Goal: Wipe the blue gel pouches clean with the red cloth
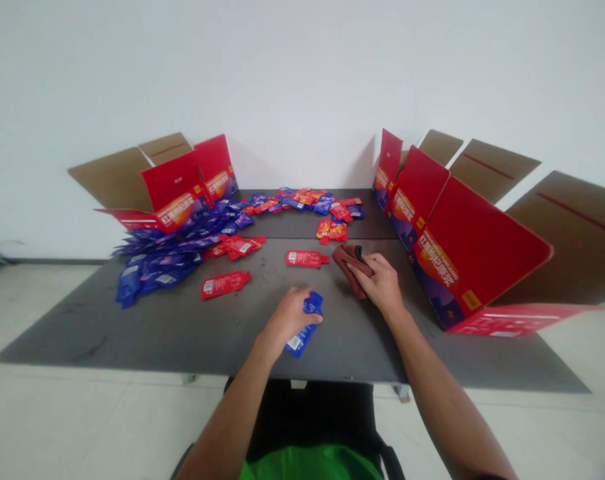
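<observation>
Two hands: left hand [288, 319] curled round blue sachet [297, 343], right hand [381, 285] pinching brown cloth [353, 270], fingers pressed together for grip.
Rest: sachet pile [167, 263] heaped against red box [172, 181].

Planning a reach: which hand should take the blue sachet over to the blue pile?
Left: the left hand is already on that sachet and nearer the pile, while the right hand is on a cloth.

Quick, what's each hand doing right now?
Left hand: closed, holding a blue sachet.
Right hand: closed, holding a brown cloth.
</observation>
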`<state>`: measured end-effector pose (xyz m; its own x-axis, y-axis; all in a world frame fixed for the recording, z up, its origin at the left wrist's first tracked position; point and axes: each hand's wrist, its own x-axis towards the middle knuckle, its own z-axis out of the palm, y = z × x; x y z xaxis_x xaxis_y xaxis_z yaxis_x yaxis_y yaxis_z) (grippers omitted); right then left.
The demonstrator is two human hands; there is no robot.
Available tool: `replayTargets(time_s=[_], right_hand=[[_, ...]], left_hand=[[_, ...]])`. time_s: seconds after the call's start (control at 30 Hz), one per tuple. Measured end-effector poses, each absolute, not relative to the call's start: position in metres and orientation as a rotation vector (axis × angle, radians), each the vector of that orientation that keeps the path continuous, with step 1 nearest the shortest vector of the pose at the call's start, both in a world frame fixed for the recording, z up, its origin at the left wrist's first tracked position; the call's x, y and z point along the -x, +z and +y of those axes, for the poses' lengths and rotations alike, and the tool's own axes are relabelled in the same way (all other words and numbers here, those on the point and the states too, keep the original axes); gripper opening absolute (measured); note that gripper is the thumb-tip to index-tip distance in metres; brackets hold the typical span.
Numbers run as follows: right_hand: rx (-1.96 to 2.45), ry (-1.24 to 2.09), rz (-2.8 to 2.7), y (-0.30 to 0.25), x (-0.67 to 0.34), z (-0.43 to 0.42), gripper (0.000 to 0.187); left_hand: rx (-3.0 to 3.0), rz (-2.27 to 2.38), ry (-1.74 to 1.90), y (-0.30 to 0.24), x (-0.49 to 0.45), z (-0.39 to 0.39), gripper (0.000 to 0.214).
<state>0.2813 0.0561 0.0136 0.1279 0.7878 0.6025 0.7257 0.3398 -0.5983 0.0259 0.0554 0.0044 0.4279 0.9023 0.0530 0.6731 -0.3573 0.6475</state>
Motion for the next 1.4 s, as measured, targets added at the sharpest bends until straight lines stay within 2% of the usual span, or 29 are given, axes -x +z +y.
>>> replayTargets(time_s=[0.07,0.17,0.23,0.33,0.47,0.6,0.7,0.93,1.1,1.23,1.4], right_hand=[[1.386,0.081,-1.617,0.014,-0.282,0.056,0.032],[1.373,0.087,-1.622,0.015,-0.283,0.057,0.032],[1.372,0.089,-1.611,0.016,-0.284,0.056,0.032],[1.379,0.077,-1.588,0.017,-0.283,0.055,0.033],[1.398,0.065,-1.608,0.014,-0.284,0.056,0.034],[1.408,0.068,-1.644,0.008,-0.286,0.060,0.034],[1.436,0.083,-1.661,0.011,-0.285,0.060,0.033],[1.291,0.087,-1.860,0.037,-0.221,0.008,0.027],[1.319,0.106,-2.293,0.012,-0.181,-0.032,0.032],[1.535,0.016,-2.187,0.003,-0.208,-0.017,0.034],[1.712,-0.100,-1.998,0.024,-0.230,-0.005,0.033]], left_hand=[[-2.110,1.274,0.607,0.017,-0.024,0.054,0.065],[-2.040,1.141,0.798,0.043,-0.018,0.041,0.028],[-2.049,0.995,0.912,0.057,-0.012,0.029,0.012],[-2.193,0.818,0.928,0.063,-0.002,0.014,0.012],[-2.449,0.781,0.613,0.041,0.016,-0.006,0.007],[-2.554,0.834,0.458,0.010,0.033,-0.035,0.038],[-2.589,0.910,0.587,-0.009,0.039,-0.056,0.045],[-2.708,0.975,0.821,-0.034,0.043,-0.070,0.038],[-2.737,0.964,0.838,-0.034,0.046,-0.065,0.032],[-2.733,0.904,0.852,-0.032,0.048,-0.065,0.028],[-2.694,0.874,0.891,-0.032,0.049,-0.065,0.025]])
